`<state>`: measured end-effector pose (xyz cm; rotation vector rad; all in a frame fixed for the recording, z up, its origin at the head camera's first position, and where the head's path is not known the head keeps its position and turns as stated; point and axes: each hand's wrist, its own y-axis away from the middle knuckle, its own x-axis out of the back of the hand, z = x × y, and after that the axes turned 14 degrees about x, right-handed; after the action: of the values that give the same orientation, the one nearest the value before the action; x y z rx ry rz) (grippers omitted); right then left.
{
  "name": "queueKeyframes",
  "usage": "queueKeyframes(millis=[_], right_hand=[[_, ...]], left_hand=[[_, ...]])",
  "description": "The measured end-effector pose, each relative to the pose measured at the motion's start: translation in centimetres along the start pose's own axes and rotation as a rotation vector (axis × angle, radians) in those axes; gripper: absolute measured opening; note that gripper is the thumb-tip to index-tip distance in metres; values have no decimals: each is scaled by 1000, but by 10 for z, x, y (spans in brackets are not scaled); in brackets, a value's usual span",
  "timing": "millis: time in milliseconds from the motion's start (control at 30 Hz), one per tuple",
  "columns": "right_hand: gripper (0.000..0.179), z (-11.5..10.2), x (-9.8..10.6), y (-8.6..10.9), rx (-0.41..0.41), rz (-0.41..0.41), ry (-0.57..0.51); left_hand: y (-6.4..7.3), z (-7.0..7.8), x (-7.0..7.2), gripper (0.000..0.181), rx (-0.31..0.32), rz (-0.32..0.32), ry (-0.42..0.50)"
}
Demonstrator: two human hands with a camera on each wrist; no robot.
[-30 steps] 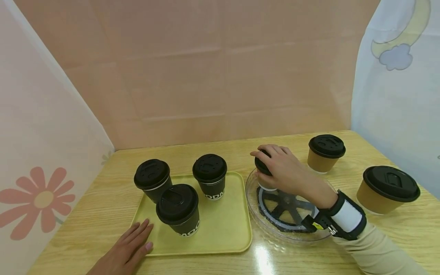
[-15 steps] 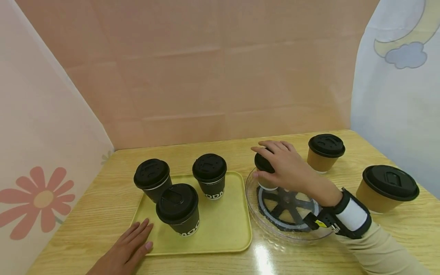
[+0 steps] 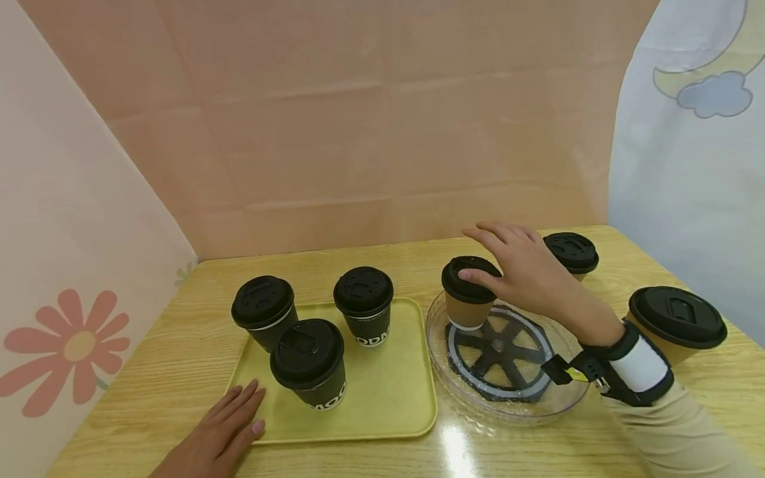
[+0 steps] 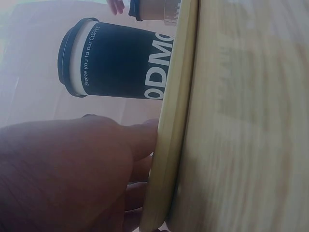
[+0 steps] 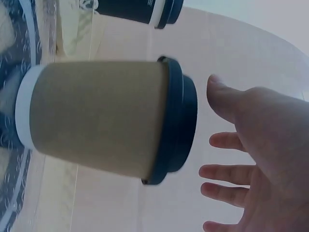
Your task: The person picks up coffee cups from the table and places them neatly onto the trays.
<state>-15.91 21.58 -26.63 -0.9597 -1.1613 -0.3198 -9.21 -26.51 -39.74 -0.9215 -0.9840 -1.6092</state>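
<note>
A brown paper cup (image 3: 469, 309) with a black lid stands upright in a clear round dish (image 3: 435, 358) bearing a dark wheel-like pattern. My right hand (image 3: 526, 272), fingers spread, hovers just off its lid; in the right wrist view a gap separates the thumb from the cup (image 5: 99, 116). My left hand (image 3: 218, 431) rests on the near left corner of a yellow tray (image 3: 391, 398), fingers extended. Three black lidded cups stand on that tray: a back left one (image 3: 265, 309), a front one (image 3: 307, 362) and a back right one (image 3: 364, 302).
Two more brown cups with black lids stand on the wooden table (image 3: 143, 358) at the right, one behind my right hand (image 3: 572, 252) and one beside my right wrist (image 3: 675, 318). A plain cloth backdrop (image 3: 358, 133) closes off the table's far edge.
My right hand has let go of the brown cup and lifted away up and to the right, its fingers spreading. The cup stays in the dish. My left hand has not moved.
</note>
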Motion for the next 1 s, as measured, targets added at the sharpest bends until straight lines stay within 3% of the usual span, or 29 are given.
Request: queueKeyframes(millis=[300, 567, 1000], right_hand=[[61, 20, 9, 8, -90, 12, -22], [58, 33, 9, 13, -149, 10, -7], [47, 45, -6, 20, -313, 69, 121]], left_hand=[[-1, -1, -1, 54, -10, 11, -7], [0, -3, -4, 51, -31, 74, -28], [3, -3, -1, 52, -19, 37, -32]])
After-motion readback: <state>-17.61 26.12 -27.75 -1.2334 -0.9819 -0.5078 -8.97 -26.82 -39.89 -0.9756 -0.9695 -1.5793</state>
